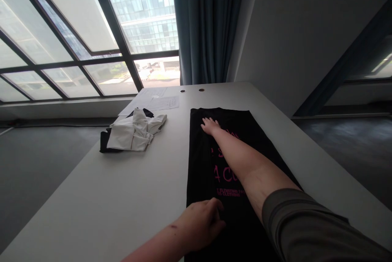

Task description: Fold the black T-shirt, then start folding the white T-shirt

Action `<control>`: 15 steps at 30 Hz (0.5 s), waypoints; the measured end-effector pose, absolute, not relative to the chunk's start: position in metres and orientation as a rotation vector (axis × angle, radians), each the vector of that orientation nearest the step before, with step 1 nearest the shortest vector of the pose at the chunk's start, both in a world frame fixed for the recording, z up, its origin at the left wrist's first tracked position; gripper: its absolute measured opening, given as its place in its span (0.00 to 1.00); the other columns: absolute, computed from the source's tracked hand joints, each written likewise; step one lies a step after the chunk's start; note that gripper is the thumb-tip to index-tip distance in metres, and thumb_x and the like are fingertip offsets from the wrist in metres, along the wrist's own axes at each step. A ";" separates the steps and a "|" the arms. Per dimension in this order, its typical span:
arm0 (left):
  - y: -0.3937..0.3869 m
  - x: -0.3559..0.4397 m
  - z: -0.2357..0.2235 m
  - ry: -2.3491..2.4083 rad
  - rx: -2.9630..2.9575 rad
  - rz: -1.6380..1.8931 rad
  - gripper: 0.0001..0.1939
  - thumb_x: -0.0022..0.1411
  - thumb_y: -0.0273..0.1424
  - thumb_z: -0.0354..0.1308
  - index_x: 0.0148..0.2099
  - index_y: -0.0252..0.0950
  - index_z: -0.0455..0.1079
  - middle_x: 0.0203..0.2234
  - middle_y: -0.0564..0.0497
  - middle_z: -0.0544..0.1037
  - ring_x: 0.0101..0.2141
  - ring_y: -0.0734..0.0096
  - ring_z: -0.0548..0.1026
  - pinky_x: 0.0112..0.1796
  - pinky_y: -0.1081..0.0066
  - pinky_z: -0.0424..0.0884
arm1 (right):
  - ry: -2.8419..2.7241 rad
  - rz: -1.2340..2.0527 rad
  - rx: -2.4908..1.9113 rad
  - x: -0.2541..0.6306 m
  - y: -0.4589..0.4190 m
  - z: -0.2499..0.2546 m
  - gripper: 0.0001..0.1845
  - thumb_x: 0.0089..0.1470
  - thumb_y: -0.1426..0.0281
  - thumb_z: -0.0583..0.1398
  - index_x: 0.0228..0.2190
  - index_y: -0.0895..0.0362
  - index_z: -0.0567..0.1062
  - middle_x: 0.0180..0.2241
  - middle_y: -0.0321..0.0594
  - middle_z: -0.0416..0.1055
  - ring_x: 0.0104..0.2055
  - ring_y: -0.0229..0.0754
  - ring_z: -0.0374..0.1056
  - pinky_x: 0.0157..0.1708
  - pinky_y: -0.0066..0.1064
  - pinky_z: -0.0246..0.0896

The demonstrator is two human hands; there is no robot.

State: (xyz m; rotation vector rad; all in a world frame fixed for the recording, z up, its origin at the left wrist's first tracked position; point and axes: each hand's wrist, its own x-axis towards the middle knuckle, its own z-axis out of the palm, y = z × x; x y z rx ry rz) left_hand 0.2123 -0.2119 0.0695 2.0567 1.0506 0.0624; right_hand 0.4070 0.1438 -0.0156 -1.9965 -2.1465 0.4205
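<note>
A black T-shirt with pink lettering lies lengthwise on the white table, its left side folded inward over part of the print. Toward its far end, my right hand rests flat on the cloth with fingers spread. My right forearm crosses over the lettering and hides some of it. Nearer to me, my left hand has its fingers curled closed at the inner edge of the folded strip, pinching the black cloth. The fingertips are partly hidden.
A crumpled pile of white cloth and black cloth sits on the table's left. Behind it lie paper sheets. Two round holes are near the far edge. A blue curtain and windows stand beyond, with a grey wall at right.
</note>
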 end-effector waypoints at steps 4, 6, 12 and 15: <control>-0.209 0.203 0.040 1.128 2.392 0.276 0.21 0.70 0.35 0.56 0.63 0.41 0.69 0.60 0.45 0.75 0.59 0.54 0.72 0.61 0.53 0.67 | -2.086 0.330 -1.979 0.409 0.137 -0.032 0.35 0.72 0.56 0.46 0.73 0.58 0.54 0.76 0.48 0.43 0.77 0.53 0.38 0.73 0.51 0.31; -0.208 0.197 0.022 1.171 2.548 0.339 0.29 0.71 0.39 0.57 0.71 0.43 0.62 0.70 0.45 0.64 0.68 0.49 0.62 0.68 0.45 0.57 | -2.052 0.299 -1.976 0.412 0.137 -0.036 0.36 0.71 0.56 0.46 0.72 0.62 0.55 0.76 0.51 0.43 0.77 0.54 0.38 0.73 0.49 0.33; -0.207 0.187 -0.001 1.172 2.660 0.306 0.38 0.72 0.43 0.54 0.78 0.47 0.46 0.76 0.50 0.49 0.73 0.52 0.50 0.71 0.47 0.50 | -2.001 0.244 -1.926 0.416 0.139 -0.042 0.36 0.68 0.58 0.52 0.71 0.63 0.58 0.74 0.53 0.50 0.76 0.55 0.42 0.73 0.48 0.37; -0.210 0.190 -0.001 1.155 2.659 0.254 0.41 0.71 0.45 0.55 0.79 0.44 0.43 0.76 0.48 0.45 0.74 0.50 0.47 0.71 0.45 0.48 | -1.953 0.217 -1.919 0.417 0.138 -0.039 0.34 0.67 0.58 0.54 0.68 0.63 0.64 0.72 0.55 0.53 0.76 0.58 0.42 0.73 0.50 0.40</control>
